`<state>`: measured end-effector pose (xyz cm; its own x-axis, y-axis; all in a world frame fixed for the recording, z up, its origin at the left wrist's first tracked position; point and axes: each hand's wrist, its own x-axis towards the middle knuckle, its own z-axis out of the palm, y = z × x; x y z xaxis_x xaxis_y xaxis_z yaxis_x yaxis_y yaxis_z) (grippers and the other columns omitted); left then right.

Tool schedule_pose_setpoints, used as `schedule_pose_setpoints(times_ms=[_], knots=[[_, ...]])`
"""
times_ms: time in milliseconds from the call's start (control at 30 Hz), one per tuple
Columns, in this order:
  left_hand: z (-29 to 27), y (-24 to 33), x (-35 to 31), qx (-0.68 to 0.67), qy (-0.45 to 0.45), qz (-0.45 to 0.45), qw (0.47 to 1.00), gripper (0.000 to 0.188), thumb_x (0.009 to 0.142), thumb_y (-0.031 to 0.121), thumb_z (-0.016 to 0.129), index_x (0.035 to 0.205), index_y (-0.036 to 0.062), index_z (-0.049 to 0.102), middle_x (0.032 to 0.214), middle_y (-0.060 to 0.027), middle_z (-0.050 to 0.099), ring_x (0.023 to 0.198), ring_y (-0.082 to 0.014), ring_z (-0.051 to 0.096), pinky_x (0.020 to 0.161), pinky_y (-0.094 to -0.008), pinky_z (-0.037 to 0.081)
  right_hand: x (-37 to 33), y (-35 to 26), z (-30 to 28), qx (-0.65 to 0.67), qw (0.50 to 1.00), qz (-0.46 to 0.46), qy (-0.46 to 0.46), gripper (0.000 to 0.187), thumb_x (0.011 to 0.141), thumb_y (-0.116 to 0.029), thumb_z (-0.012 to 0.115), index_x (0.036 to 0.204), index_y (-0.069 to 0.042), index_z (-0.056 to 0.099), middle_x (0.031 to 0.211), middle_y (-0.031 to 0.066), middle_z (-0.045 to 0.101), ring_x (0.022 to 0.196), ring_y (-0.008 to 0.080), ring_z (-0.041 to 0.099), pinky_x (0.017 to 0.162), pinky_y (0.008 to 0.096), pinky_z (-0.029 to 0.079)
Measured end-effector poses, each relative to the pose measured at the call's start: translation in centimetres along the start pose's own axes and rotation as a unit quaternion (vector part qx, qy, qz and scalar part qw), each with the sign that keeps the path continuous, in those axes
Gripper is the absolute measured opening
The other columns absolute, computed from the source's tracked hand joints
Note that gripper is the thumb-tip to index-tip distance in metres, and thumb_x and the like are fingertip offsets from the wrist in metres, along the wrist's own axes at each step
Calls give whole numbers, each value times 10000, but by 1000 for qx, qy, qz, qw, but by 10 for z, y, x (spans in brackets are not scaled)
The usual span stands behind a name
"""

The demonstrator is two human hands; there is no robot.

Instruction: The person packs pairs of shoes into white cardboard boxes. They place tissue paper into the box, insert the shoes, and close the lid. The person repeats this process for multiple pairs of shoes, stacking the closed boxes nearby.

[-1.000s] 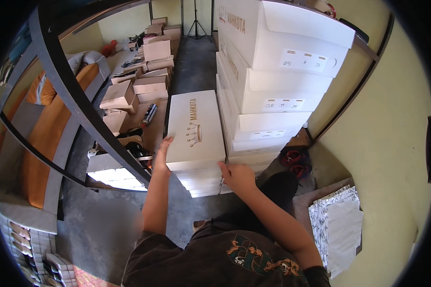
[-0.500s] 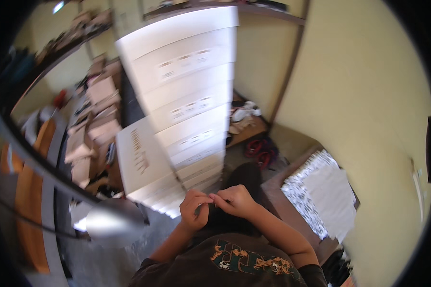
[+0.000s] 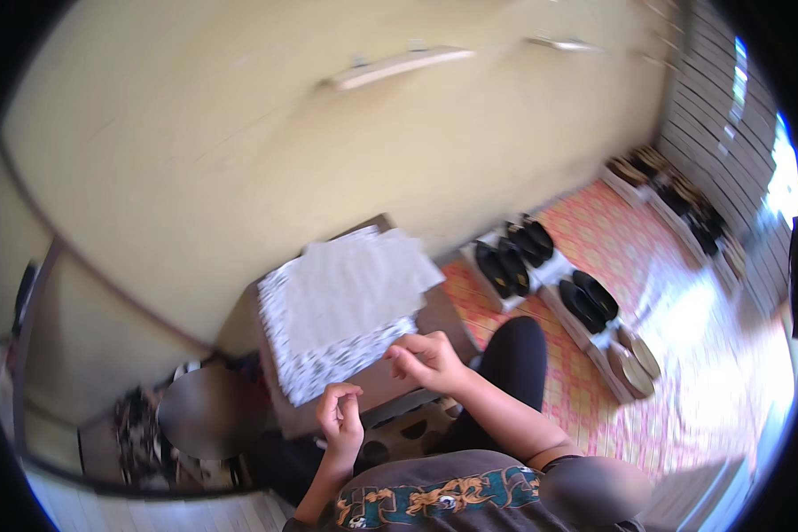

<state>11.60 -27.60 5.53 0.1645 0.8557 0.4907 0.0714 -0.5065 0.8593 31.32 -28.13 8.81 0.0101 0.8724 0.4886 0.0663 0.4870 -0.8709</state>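
Observation:
My left hand [image 3: 340, 420] is raised in front of my body, its fingers bent in toward the thumb. A little higher and to the right, my right hand [image 3: 427, 362] has its thumb and fingers curled together, apart from the left. Whatever either hand may hold is too small or hidden to make out. Just beyond them stands a low brown table [image 3: 449, 317]. On it lies a black-and-white patterned sheet [image 3: 328, 377], with thin greyish sheets [image 3: 350, 288] spread over it. My right hand is nearest the table's front edge.
To the right, black shoes [image 3: 585, 301] and beige shoes [image 3: 632, 363] stand on white boxes over a red-and-yellow patterned floor covering [image 3: 576, 230]. More shoes [image 3: 683, 199] line the slatted wall. A narrow shelf [image 3: 403, 66] juts from the yellow wall. Clutter [image 3: 137, 426] fills the lower left.
My view has swung right, from the tall stack of white boxes to the low table and shoes. My hands, fingertips together before, are now apart.

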Motion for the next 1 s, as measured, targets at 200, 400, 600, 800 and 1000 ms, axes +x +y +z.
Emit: schedule_pose_setpoints(times_ms=[200,400,600,800,1000], knots=[[112,-20,45,-67,-209,5,976,82,841,15,488,858,-8,564,807,-86,615,767,-159,575,715,-264,445,-87,14,-113,50,937,55,342,264,951,-157,404,834,29,550,583,92,584,490,134,556,472,231,442],[213,-41,90,-132,-345,-79,926,133,856,0,455,946,-11,553,880,-70,596,832,-123,555,798,-250,438,-180,54,-195,59,813,73,574,210,946,-175,432,927,2,543,602,81,564,517,121,539,499,231,441],[323,-97,116,-112,-461,-175,862,150,867,23,489,997,-3,560,916,-63,608,866,-115,559,820,-248,437,-252,156,-266,120,669,195,707,172,912,-183,505,992,-42,562,786,52,601,640,100,569,552,218,433],[432,-169,93,-33,-570,-321,756,202,874,162,495,1045,74,556,947,-27,626,834,-87,563,733,-237,417,-319,286,-332,147,558,378,724,278,857,-279,559,1033,-65,563,918,33,595,777,144,592,591,276,429],[485,-238,60,29,-608,-426,669,243,887,217,482,1095,100,525,990,-31,622,826,-99,570,651,-238,420,-333,343,-366,191,459,392,774,611,830,-460,562,1254,-41,431,1202,77,491,991,205,533,744,366,446]])
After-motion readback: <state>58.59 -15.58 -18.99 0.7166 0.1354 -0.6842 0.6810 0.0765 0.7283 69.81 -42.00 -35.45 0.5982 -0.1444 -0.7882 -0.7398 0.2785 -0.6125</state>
